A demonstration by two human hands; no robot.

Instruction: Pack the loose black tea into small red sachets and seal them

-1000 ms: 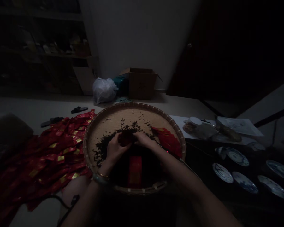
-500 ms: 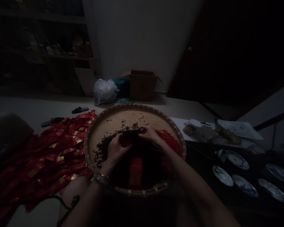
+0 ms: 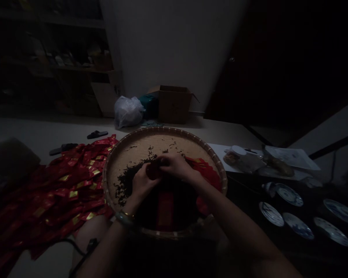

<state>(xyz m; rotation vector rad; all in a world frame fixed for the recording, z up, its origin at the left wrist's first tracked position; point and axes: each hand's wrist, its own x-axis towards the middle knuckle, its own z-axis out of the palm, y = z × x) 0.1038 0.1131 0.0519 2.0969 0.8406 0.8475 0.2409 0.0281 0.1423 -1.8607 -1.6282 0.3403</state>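
A round woven bamboo tray point(image 3: 113, 154) stands before me, with dark dried leaves that look like tea point(image 3: 126, 178) heaped over its middle and left. My left hand point(image 3: 141, 183) is closed around a small red packet point(image 3: 152, 172) above the leaves. Curled in at the top of that packet, my right hand point(image 3: 175, 165) has its fingers pressed together; what they pinch is hidden in the dark. Another red packet point(image 3: 165, 210) lies flat at the tray's near side. More flat red packets point(image 3: 207, 175) are fanned out along the tray's right side.
A large pile of red packets with gold labels point(image 3: 66, 185) covers the floor at left. Several blue-and-white dishes point(image 3: 298, 226) sit at right, near a plastic bag point(image 3: 243, 160). Behind the tray are a cardboard box point(image 3: 175, 104), a white bag point(image 3: 129, 112) and dark slippers point(image 3: 97, 134).
My right hand has moved left, from beside the packet to its top. The left hand stays nearly in place with the red packet.
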